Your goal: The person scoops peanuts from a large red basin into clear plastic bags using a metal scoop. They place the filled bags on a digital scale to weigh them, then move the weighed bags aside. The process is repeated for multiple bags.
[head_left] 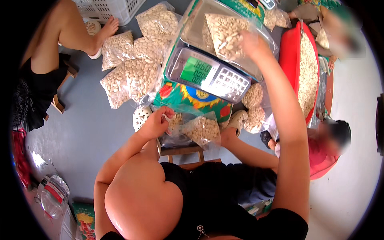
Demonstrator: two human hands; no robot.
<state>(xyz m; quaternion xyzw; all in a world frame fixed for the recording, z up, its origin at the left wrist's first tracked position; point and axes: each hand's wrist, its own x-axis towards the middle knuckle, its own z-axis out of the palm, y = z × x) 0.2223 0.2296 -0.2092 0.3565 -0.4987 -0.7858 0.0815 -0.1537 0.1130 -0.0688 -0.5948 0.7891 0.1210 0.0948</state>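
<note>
While bags crowd the grey floor (88,132) — left hand (154,125) fingers pinch bag (200,130) | right hand (252,45) fingers grip bag on scale (208,72)

Clear seed bag (226,36) on scale pan, green screen (196,70) below, filled bags (134,64) left on floor

Bare forearms, uncovered left hand (156,124) and right hand (253,43), black sleeveless top, black shorts, small metal zip pull at the neckline

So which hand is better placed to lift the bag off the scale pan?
Right, likely. The right hand already rests on the bag on the scale; the left hand grips another bag lower down.
</note>
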